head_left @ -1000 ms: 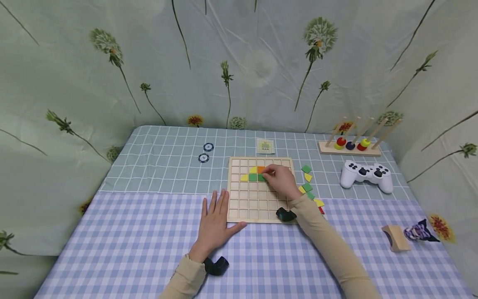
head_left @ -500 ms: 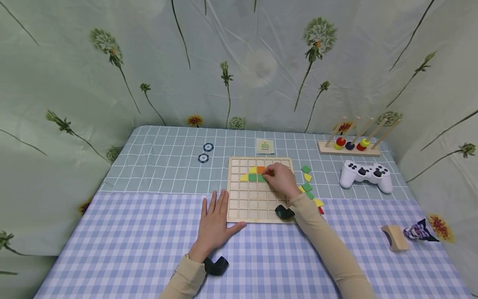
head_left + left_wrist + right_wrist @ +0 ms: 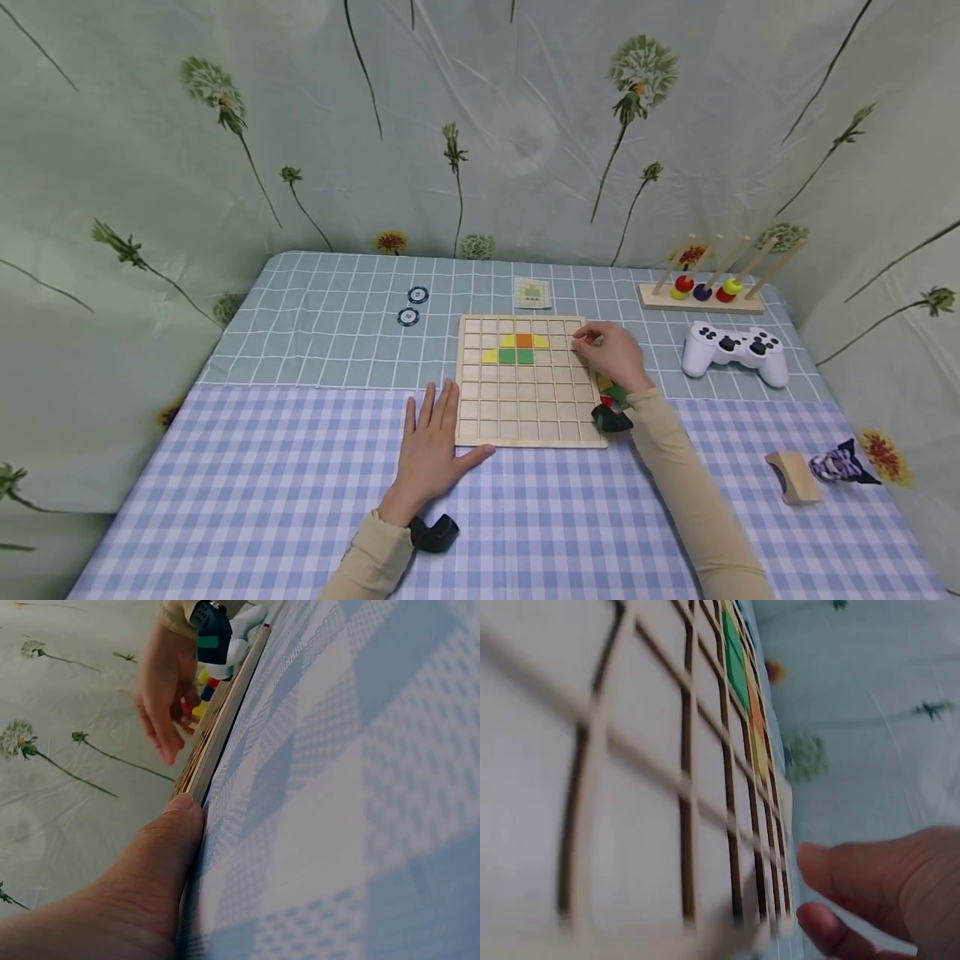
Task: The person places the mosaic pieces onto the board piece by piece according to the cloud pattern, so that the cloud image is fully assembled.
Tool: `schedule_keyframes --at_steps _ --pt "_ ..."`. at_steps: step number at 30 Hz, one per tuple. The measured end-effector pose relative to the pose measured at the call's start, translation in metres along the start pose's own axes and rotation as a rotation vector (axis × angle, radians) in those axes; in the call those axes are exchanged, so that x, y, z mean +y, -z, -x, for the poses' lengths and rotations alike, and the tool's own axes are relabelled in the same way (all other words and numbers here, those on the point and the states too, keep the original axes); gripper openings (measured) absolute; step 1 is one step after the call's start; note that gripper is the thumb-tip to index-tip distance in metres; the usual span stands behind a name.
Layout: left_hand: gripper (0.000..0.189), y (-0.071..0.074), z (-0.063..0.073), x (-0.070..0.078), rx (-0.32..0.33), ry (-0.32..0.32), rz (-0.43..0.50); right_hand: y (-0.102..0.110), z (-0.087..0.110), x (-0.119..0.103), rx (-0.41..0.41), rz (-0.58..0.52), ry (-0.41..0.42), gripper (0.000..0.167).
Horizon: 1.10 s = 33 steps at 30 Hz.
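Observation:
A wooden grid board (image 3: 517, 408) lies on the table. In its upper rows sit an orange tile (image 3: 523, 341), green tiles (image 3: 517, 357) and yellow tiles, one of them a yellow tile (image 3: 542, 342) right of the orange one. My left hand (image 3: 427, 454) rests with fingers spread at the board's left side, its thumb touching the board's front edge in the left wrist view. Over the board's upper right edge hovers my right hand (image 3: 611, 354); in the right wrist view its thumb (image 3: 847, 866) and finger are apart with nothing visible between them.
Loose tiles (image 3: 617, 393) lie right of the board, partly hidden by the right arm. Behind it is a pattern card (image 3: 532, 293). Two round chips (image 3: 408, 317), a peg stand (image 3: 701, 305), a white game controller (image 3: 737, 353), a wooden block (image 3: 795, 478) and a small figure (image 3: 844, 466) stand around.
My right hand has moved right, off the tiles to the board's right edge, uncovering a yellow tile beside the orange one. My left hand has not moved.

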<state>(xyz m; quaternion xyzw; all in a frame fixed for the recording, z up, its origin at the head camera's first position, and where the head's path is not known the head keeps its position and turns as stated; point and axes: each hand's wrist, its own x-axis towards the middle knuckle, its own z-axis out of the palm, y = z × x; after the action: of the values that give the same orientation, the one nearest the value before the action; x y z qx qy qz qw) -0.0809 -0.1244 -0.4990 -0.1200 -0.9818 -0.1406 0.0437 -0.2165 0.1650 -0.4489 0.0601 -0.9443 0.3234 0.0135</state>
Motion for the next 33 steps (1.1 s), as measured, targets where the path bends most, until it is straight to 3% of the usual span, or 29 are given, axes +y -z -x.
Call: schedule_keyframes --at_steps 5,12,22,33 --pt "0.105 -0.001 0.0 0.0 0.001 0.0 -0.004 0.016 -0.001 0.024 0.037 0.032 -0.108 0.029" --pt "0.104 -0.001 0.0 -0.001 0.005 -0.003 -0.008 0.027 -0.002 0.041 -0.026 0.051 -0.214 0.043" --pt "0.105 -0.002 0.0 -0.001 0.0 0.001 -0.002 0.025 -0.003 0.043 -0.012 0.06 -0.209 0.034" --pt "0.105 0.001 0.0 0.001 -0.006 0.0 0.014 0.013 0.002 0.027 0.079 -0.011 -0.046 0.019"
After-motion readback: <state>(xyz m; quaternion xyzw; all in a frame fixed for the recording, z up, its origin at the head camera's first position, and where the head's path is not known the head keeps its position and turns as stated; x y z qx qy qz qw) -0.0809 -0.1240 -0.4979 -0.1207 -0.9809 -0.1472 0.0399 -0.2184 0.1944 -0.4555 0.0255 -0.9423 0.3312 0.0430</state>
